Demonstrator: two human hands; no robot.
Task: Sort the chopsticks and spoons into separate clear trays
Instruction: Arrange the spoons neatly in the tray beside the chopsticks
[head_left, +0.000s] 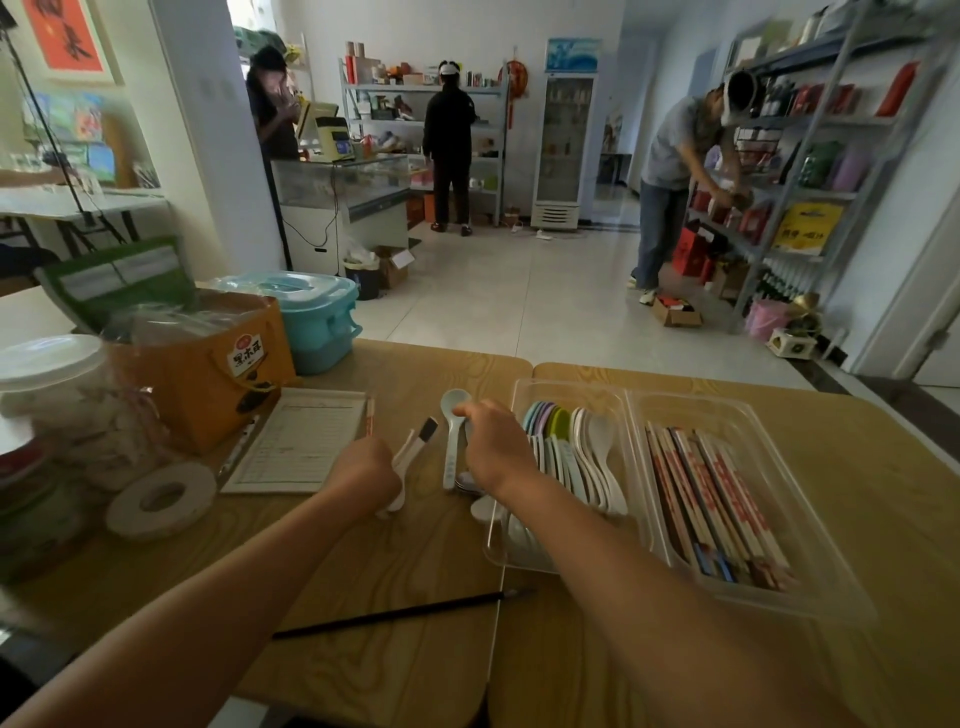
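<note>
White glossy spoon (451, 447) lies on the wood-grain table (415, 551), at 9 o'clock of the right hand (493, 449) and touching it. Right hand's curled fingertips (461, 410) pinch the neck just under the round bowl. Long axis runs 12 to 6, bowl at 12, flat handle end at 6. Left hand (363, 467) is a fist gripping a second white spoon (398, 493), handle out at 1 o'clock, bowl out at 5. Dark-tipped piece beside that handle, too blurred to name. At 3 o'clock of the right hand, clear plastic spoon tray (519, 395) holds pastel and white spoons (582, 457), nested in rows. Further toward 3, clear chopstick tray (727, 410) holds chopsticks (711, 499) in red-and-white paper sleeves, lying 11 to 5. Thin black stick (405, 613) lies at 6 o'clock, pointing 2 to 8.
</note>
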